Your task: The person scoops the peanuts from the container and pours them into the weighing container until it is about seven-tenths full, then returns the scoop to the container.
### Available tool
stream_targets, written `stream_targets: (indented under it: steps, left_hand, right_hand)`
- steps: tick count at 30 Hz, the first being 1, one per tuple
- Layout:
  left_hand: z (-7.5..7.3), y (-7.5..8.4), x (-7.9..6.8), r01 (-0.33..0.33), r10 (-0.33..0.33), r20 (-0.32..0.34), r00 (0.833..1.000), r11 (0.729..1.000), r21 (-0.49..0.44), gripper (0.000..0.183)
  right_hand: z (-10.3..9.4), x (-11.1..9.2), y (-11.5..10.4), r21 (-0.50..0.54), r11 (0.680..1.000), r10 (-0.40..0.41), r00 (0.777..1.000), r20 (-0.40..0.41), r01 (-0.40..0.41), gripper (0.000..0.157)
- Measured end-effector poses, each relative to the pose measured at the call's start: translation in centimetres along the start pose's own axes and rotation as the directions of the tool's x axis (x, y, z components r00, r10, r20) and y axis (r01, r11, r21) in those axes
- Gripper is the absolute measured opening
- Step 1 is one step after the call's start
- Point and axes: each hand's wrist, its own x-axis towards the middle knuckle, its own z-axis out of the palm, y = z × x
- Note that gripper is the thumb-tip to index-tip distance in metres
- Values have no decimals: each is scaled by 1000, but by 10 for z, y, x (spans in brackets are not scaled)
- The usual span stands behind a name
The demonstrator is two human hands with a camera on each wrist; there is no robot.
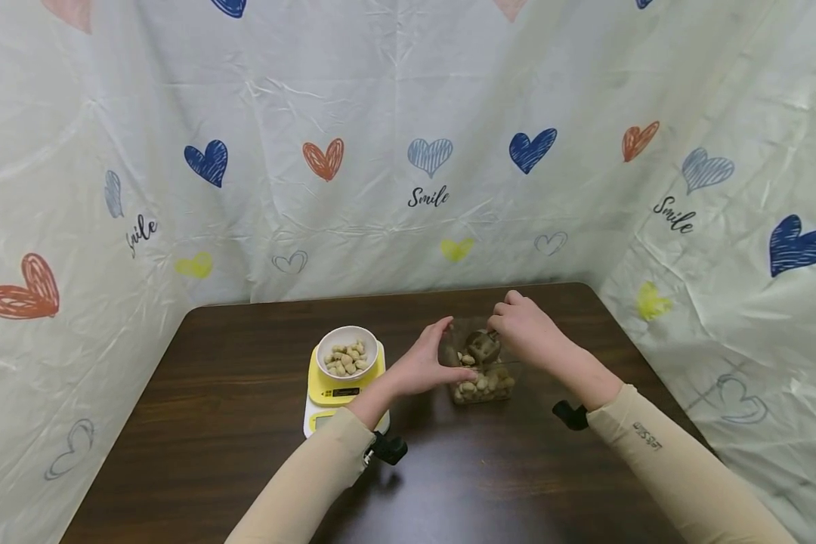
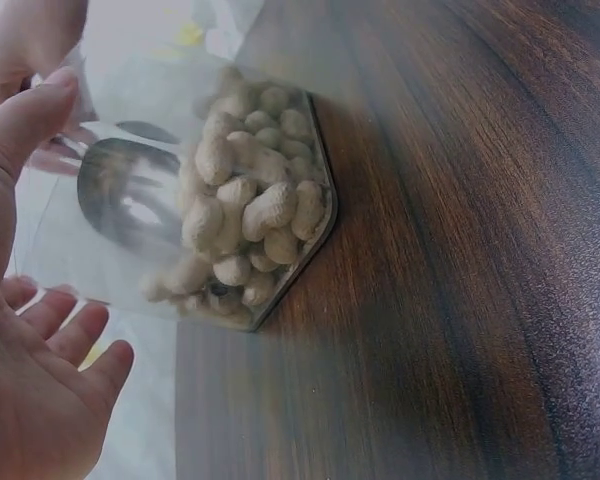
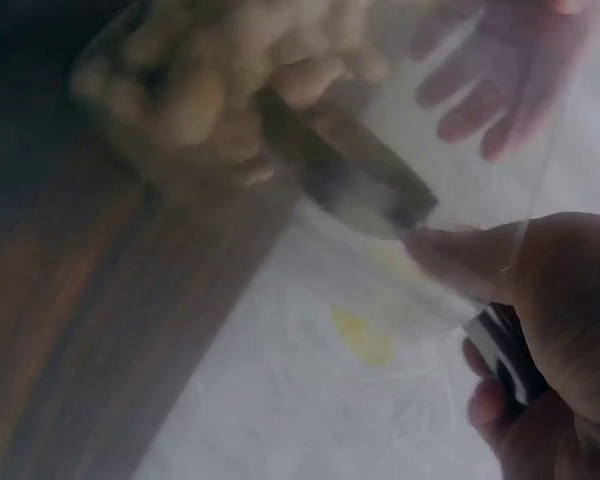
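Note:
A clear plastic box (image 1: 517, 372) holding unshelled peanuts (image 2: 270, 210) stands right of the table's middle. My left hand (image 1: 427, 361) spans its left side, thumb along the front rim and fingers at the back, gripping it near the top. My right hand (image 1: 532, 332) reaches over the box from the right and grips the handle of a metal scoop (image 1: 483, 346). Inside the box, the scoop's head (image 2: 130, 195) is tipped down against the peanuts. The right wrist view shows the scoop (image 3: 345, 180) blurred, its edge at the nuts.
Left of the box, a yellow and white kitchen scale (image 1: 313, 393) bears a white bowl (image 1: 323, 347) with several peanuts (image 1: 345, 359). My left forearm covers part of the scale's front. A white curtain (image 1: 367, 249) with printed hearts hangs behind the dark wooden table (image 1: 231, 393).

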Motion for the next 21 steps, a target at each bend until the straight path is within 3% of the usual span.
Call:
stream_targets:
  steps: [6, 13, 21]
  left_hand:
    - [1, 0, 0, 4, -4, -5, 1000, 1000, -3, 106]
    - [3, 0, -1, 25, -24, -9, 1000, 1000, 18, 105]
    - [2, 0, -1, 25, -25, -5, 1000, 1000, 4, 104]
  right_hand:
    - [-4, 1, 4, 149, 987, 51, 996, 78, -62, 11]
    - [-16, 1, 12, 292, 946, 77, 974, 214, -139, 17]
    - [-6, -2, 12, 336, 932, 62, 974, 219, -135, 11]
